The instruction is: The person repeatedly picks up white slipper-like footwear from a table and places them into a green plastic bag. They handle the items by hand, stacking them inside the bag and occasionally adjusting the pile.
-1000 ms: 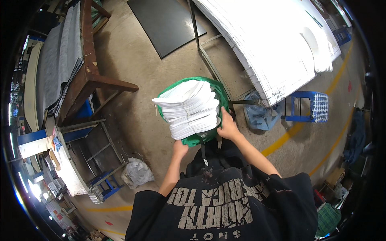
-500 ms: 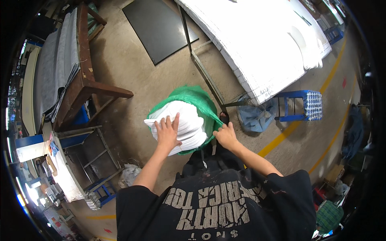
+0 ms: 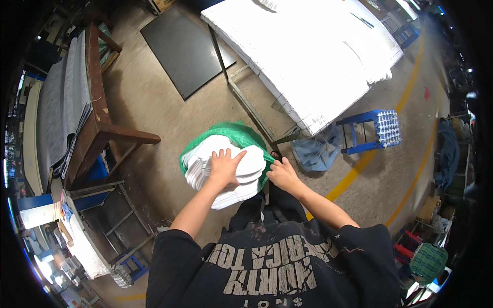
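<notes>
A green woven sack (image 3: 233, 132) stands on the floor in front of me with its mouth open. Stacked white, curved pieces (image 3: 245, 161), thin like cut fabric, fill the mouth and bulge over its left and near rim. My left hand (image 3: 224, 168) lies on top of the stack, fingers spread and pressing against it. With fingers closed, my right hand (image 3: 284, 174) grips the sack's edge and pulls it taut to the right. How deep the pieces reach inside is hidden.
A white-covered table (image 3: 308, 56) stands ahead right, with a blue plastic bag (image 3: 317, 153) and blue stool (image 3: 371, 131) by its near corner. A wooden frame (image 3: 102, 123) bearing grey cloth is at left. A dark board (image 3: 187, 51) lies on the floor ahead.
The white stack has tipped toward me and spread, now hanging over the sack's near rim. My left hand has shifted rightward across it. My right hand still grips the sack's edge.
</notes>
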A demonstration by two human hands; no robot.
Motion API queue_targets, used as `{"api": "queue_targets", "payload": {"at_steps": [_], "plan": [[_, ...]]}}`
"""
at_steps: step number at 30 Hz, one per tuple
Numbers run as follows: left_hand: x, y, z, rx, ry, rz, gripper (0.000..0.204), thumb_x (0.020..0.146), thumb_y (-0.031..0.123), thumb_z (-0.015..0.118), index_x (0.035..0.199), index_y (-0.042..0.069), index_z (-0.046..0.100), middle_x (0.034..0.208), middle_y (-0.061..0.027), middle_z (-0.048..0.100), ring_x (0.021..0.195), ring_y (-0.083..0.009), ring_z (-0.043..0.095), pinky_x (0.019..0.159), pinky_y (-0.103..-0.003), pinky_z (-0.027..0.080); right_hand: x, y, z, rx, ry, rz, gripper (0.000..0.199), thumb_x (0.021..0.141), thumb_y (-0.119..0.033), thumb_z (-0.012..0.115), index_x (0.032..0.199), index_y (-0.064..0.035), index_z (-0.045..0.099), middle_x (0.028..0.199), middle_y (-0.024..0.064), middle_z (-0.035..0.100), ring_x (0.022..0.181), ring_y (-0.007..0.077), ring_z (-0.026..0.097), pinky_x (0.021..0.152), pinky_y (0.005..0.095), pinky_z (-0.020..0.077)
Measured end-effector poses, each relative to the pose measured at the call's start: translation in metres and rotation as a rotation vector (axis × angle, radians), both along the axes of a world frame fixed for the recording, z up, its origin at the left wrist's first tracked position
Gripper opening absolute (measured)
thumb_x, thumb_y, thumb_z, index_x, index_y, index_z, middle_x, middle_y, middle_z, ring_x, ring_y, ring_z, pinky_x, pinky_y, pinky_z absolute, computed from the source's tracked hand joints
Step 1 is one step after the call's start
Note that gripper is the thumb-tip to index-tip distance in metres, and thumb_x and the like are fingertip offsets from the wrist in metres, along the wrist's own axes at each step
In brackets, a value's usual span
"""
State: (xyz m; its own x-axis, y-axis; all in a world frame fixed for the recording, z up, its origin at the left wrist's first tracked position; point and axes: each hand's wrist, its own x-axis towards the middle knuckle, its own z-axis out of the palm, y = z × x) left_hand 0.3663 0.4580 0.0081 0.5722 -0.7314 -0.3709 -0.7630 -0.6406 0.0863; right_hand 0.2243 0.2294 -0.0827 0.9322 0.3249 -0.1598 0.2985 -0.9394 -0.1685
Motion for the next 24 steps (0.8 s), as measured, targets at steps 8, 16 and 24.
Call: {"api": "queue_targets", "payload": {"at_steps": [8, 16, 24], "plan": [[-0.035, 0.019, -0.033, -0.05, 0.06, 0.013, 0.115, 0.051, 0.046, 0.096, 0.154, 0.033, 0.049, 0.117, -0.013, 0.055, 0.118, -0.0325, 0.052, 0.095, -0.049, 0.038, -0.001, -0.018, -0.013, 0.102, 0.003, -0.137, 0.026, 0.077, -0.033, 0.071, 0.078, -0.0082, 0.067, 0.082, 0.0146, 0.067, 0.093, 0.0303, 0.064, 0.089, 0.0467, 0.0428], [-0.058, 0.021, -0.034, -0.093, 0.092, 0.019, 0.118, 0.05, 0.038, 0.096, 0.157, 0.036, 0.045, 0.116, -0.0138, 0.056, 0.115, -0.0344, 0.054, 0.094, -0.05, 0.041, 0.007, 0.007, -0.048, 0.14, 0.103, -0.555, 0.024, 0.087, -0.017, 0.062, 0.101, 0.0018, 0.06, 0.084, 0.0309, 0.073, 0.069, 0.0419, 0.073, 0.07, 0.0529, 0.057], [-0.047, -0.01, -0.037, -0.16, -0.027, 0.03, 0.124, 0.053, 0.048, 0.093, 0.163, 0.032, 0.036, 0.118, -0.0128, 0.058, 0.113, -0.0339, 0.055, 0.095, -0.051, 0.041, 0.034, 0.007, -0.027, 0.425, 0.17, -0.941, 0.027, 0.097, -0.034, 0.062, 0.096, -0.0084, 0.07, 0.081, 0.0238, 0.072, 0.081, 0.0438, 0.073, 0.073, 0.0556, 0.0568]]}}
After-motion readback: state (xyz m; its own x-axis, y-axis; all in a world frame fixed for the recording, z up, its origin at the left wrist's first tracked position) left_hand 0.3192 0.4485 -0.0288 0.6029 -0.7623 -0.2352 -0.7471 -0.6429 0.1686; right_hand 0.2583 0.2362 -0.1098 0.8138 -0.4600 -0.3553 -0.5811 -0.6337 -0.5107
